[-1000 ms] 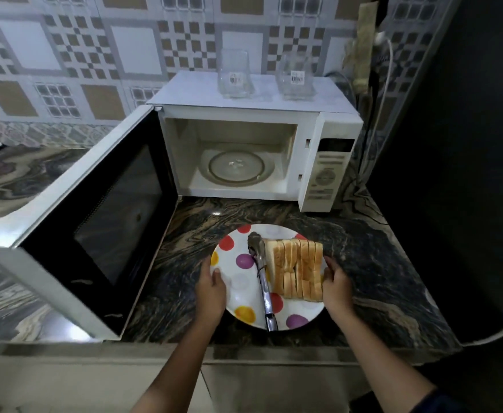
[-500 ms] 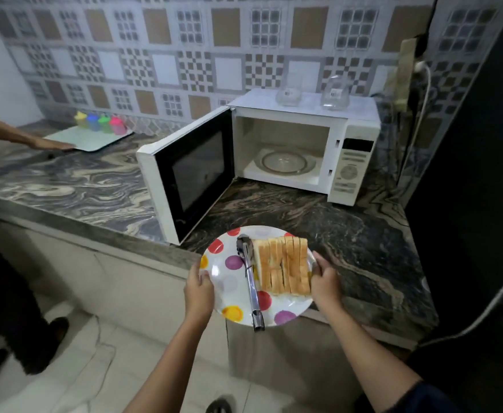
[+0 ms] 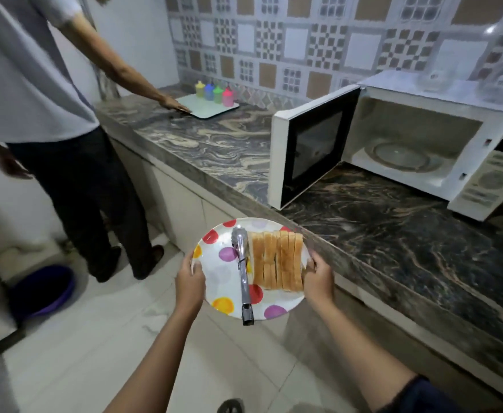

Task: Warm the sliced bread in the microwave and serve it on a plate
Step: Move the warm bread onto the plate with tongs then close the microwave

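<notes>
The plate (image 3: 221, 283), lower centre, is smooth and glossy, white with coloured dots. The tongs (image 3: 243, 272) lying on it are polished metal. The bread slices (image 3: 277, 263) beside them look matt and porous, with browner crusts. The surface (image 3: 393, 234) at right is polished, veined stone. The microwave (image 3: 408, 93) has a smooth white casing and a dark glossy door panel (image 3: 316, 150). The floor (image 3: 95, 353) is pale glossy tile.

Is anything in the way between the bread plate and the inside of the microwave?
Nothing visible sits inside the microwave but its glass turntable. Its open door juts toward the counter edge, near the plate of sliced bread, so the plate would likely need to pass right of it.
</notes>
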A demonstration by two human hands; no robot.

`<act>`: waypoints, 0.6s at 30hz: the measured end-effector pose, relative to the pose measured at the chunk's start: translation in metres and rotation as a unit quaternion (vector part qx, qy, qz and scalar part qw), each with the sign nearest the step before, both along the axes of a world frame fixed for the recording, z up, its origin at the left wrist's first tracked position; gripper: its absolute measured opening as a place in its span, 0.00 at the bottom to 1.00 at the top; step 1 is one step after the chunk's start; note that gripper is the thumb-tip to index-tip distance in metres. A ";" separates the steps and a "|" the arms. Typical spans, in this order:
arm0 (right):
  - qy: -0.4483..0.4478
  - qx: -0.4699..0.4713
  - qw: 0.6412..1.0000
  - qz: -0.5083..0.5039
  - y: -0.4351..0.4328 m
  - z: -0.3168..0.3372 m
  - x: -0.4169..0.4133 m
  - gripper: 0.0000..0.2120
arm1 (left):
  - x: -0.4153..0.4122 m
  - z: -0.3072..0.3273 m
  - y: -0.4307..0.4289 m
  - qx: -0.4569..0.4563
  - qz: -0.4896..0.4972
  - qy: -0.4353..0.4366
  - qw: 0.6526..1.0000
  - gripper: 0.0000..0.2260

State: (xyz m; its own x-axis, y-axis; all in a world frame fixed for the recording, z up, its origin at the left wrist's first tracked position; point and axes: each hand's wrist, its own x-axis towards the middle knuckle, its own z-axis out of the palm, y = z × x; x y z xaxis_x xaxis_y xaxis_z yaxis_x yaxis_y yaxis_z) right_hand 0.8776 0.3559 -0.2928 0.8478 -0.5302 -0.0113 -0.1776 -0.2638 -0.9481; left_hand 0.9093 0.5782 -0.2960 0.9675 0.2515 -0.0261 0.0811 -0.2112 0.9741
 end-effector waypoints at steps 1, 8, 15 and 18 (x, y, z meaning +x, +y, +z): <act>0.004 -0.004 1.000 0.012 0.013 0.000 0.010 0.18 | 0.004 -0.001 0.013 0.007 0.016 0.005 1.000 0.15; -0.007 0.005 0.994 0.105 0.091 -0.006 0.103 0.17 | 0.058 0.002 0.095 0.006 0.093 0.023 0.995 0.16; -0.002 0.017 0.994 0.108 0.152 -0.003 0.209 0.17 | 0.161 0.009 0.152 -0.002 0.107 0.011 0.994 0.15; -0.003 0.012 0.995 0.097 0.163 -0.004 0.254 0.17 | 0.210 0.009 0.164 -0.002 0.094 0.011 0.995 0.15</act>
State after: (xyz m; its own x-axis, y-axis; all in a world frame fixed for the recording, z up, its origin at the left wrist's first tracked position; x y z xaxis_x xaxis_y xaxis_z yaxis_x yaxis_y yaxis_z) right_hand 1.1313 0.5190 -0.2964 0.9344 -0.3558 -0.0170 -0.1200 -0.2694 -0.9555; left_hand 1.1192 0.7422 -0.2874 0.9022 0.4287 -0.0478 0.1402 -0.1867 0.9724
